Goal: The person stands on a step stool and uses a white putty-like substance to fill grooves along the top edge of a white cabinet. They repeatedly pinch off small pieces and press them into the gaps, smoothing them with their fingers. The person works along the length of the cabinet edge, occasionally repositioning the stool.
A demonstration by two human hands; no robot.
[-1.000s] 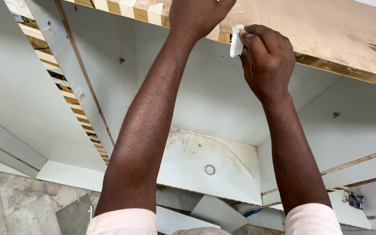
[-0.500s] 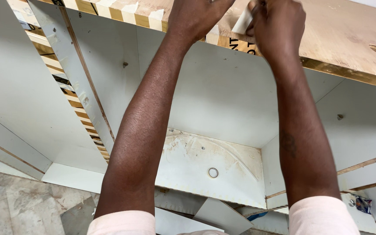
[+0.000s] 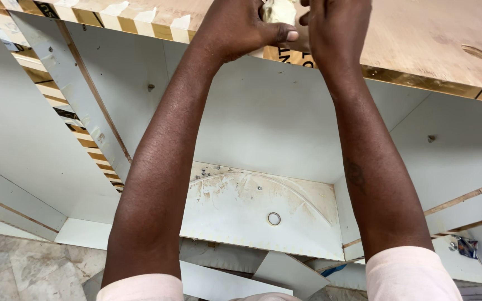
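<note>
Nearest, along the bottom edge: two pale pink sleeve cuffs, one at lower left (image 3: 140, 287), one at lower right (image 3: 414, 273), with bare forearms rising from them toward the top of the frame.

Between the forearms, in the lower middle: a white cabinet shelf (image 3: 252, 209), stained brownish in an arc, with a small metal ring (image 3: 274, 218) lying on it right of centre. Below it, loose white board offcuts (image 3: 285, 270) leaning at angles. At lower left, grey marbled floor (image 3: 12, 267). At far lower right, a small crumpled blue wrapper (image 3: 467, 246), too small to make out further.

Further up: white cabinet side walls, the left one (image 3: 40, 145) edged with a strip of gold and white banding running diagonally from upper left.

Farthest, across the top of the frame: a brown plywood panel (image 3: 436, 39) with a round recess at upper right (image 3: 476, 52) and a gold edge strip (image 3: 408, 78) below it.

At top centre, both hands meeting on the panel's edge. Left hand (image 3: 238, 25) curled, thumb stretched rightward, pinching a pale, cream-coloured scrap of tape or paper (image 3: 279, 11). Right hand (image 3: 336, 28) just right of it, fingers bent and closed over the same scrap, partly cut off by the frame's top edge. Scrap held between the two hands, touching both, right against the panel edge.
</note>
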